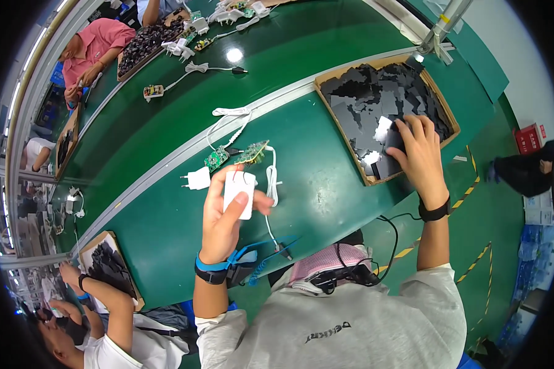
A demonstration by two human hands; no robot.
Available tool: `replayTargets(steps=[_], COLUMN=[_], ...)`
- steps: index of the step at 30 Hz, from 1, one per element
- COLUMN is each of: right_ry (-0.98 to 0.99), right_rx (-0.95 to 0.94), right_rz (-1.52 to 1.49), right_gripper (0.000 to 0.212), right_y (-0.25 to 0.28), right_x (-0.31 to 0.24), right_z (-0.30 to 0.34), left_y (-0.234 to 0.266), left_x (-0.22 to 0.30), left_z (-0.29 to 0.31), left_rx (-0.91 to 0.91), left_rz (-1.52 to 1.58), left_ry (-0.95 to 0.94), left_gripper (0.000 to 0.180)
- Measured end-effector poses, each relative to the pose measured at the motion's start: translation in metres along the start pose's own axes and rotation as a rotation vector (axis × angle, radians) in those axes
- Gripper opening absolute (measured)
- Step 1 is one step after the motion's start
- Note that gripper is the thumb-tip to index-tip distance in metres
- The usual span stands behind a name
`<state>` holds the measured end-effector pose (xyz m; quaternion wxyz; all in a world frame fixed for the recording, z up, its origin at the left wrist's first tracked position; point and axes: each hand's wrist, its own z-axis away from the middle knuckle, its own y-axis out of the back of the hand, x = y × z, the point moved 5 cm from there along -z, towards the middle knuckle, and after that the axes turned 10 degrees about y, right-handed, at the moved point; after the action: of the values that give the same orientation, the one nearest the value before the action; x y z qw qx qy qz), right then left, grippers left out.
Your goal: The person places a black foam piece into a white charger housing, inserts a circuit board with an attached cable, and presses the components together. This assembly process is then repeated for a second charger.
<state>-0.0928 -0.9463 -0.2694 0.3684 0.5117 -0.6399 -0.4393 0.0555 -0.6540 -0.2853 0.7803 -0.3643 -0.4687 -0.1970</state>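
Observation:
My left hand point(220, 215) grips a white plastic charger housing point(237, 195) with the thumb across its face. Just beyond its top lies a green circuit board point(251, 154) with a white cable point(272, 184); whether thin wires join board and housing I cannot tell. My right hand point(421, 154) is over the cardboard tray point(358, 161), thumb and fingers apart, fingertips touching the loose black sheet pieces point(363, 101). On the green bench near my left hand are a white two-pin plug housing point(197, 179) and a second green circuit board point(216, 158) with a coiled white cable point(232, 112).
A metal rail point(184, 150) divides my bench from a green belt carrying a charger board point(154, 91) and several white chargers point(184, 46). Co-workers sit at the left, one beside another tray of black pieces point(108, 264). A metal post point(443, 27) stands at the far right.

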Motion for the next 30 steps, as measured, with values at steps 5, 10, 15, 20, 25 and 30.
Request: replayTargets(steps=[5, 10, 15, 20, 25, 30], right_ry=[0.008, -0.028, -0.275, -0.13, -0.086, -0.119], right_rx=[0.037, 0.055, 0.138, 0.285, 0.147, 0.274], right_rz=[-0.062, -0.315, -0.665, -0.605, -0.348, -0.505], right_gripper=[0.03, 0.016, 0.006, 0.006, 0.009, 0.01], right_y=[-0.004, 0.005, 0.016, 0.022, -0.008, 0.013], right_x=[0.005, 0.013, 0.004, -0.027, 0.005, -0.008], right_z=[0.006, -0.006, -0.015, -0.039, -0.038, -0.035], left_y=[0.005, 0.009, 0.008, 0.008, 0.012, 0.01], left_x=[-0.004, -0.01, -0.018, -0.022, -0.023, -0.021], left_z=[0.001, 0.001, -0.001, 0.0, 0.0, 0.002], left_rx=[0.073, 0.046, -0.067, -0.101, -0.118, -0.136], left_rz=[-0.094, -0.109, -0.077, -0.075, -0.055, -0.086], left_ry=[0.001, 0.005, 0.037, 0.056, 0.051, 0.025], left_gripper=[0.047, 0.045, 0.042, 0.041, 0.039, 0.039])
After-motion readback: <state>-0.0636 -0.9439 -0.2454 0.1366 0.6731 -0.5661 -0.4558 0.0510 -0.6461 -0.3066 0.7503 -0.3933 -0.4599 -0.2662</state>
